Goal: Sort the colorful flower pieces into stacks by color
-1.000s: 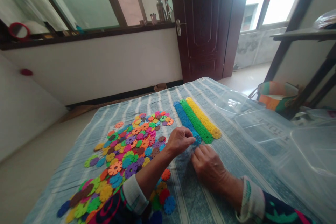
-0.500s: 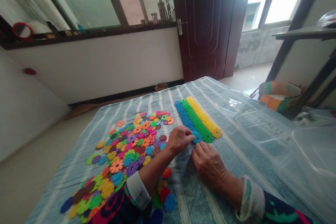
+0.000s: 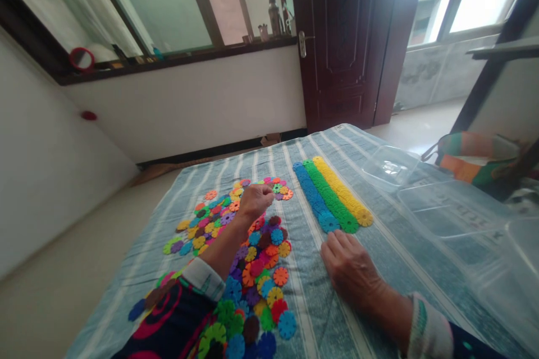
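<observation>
My left hand (image 3: 256,202) is over the far part of a loose heap of colourful flower-shaped plastic discs (image 3: 252,255). Its fingers are drawn together, and I cannot make out anything between them. Lower right, my right hand (image 3: 351,266) rests on the cloth with curled fingers, close to the near end of a blue row of overlapping discs (image 3: 314,196). What lies under those fingers is hidden. Beside the blue row run a green row (image 3: 330,196) and a yellow row (image 3: 342,190) of the same kind of disc.
A striped blue cloth (image 3: 303,291) covers the surface. Clear plastic containers (image 3: 438,207) stand along the right, with a smaller clear box (image 3: 389,167) farther back. Beyond them sits an orange and green bag (image 3: 471,160). A dark red door (image 3: 345,39) is behind.
My left hand has moved from the near end of the blue row leftward to the heap. My right hand stays near the rows. The view has shifted slightly left.
</observation>
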`<state>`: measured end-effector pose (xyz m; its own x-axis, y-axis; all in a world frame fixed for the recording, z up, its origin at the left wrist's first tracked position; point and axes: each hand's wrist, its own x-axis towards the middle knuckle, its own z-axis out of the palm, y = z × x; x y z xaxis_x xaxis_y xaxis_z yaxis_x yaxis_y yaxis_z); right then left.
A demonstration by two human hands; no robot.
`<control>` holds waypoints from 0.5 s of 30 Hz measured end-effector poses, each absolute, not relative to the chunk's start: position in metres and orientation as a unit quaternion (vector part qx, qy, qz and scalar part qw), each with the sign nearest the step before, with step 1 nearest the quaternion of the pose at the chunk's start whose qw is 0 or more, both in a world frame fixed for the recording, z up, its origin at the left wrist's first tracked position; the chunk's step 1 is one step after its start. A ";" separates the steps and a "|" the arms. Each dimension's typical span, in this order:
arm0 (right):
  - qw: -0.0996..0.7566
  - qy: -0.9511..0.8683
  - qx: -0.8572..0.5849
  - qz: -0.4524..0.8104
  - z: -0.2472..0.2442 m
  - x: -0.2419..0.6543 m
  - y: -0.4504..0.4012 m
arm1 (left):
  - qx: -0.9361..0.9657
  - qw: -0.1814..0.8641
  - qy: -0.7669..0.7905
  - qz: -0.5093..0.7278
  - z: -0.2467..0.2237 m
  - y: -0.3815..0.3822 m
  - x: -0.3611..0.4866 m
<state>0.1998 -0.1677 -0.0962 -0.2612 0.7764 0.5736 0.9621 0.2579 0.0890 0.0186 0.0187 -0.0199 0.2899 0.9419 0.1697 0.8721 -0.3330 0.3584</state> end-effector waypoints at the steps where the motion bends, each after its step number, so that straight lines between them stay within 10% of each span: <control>1: 0.216 -0.764 -0.567 -0.220 -0.096 0.200 -0.168 | 0.788 0.085 0.587 0.165 -0.018 0.026 0.012; 15: 0.223 -0.763 -0.558 -0.238 -0.102 0.201 -0.168 | 0.777 0.011 0.628 0.032 -0.032 0.052 0.009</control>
<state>0.2005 -0.1675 -0.1024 -0.2767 0.7458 0.6061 0.9581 0.2631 0.1136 0.0085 0.0516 -0.0318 0.2080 0.9775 0.0350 0.9761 -0.2098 0.0574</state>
